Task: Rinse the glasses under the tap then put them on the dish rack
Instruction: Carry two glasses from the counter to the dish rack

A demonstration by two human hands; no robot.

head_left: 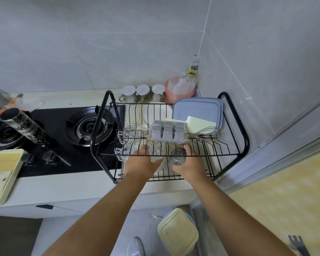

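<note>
A black wire dish rack (246,141) stands on the counter beside the stove. Both my hands reach under its upper shelf. My left hand (143,164) grips a clear glass (156,152) on the lower level. My right hand (190,166) holds another clear glass (178,157), tilted with its dark base toward me. Two more clear glasses (124,153) stand at the lower level's left end. No tap is in view.
The upper shelf holds a grey ice tray (166,133), two whisks (135,129), a pale board (198,123), stacked blue trays (198,109) and white plates (155,112). A gas stove (89,126) with a patterned bottle (24,126) lies left. Jars (142,93) stand behind. A lidded bin (177,235) sits on the floor.
</note>
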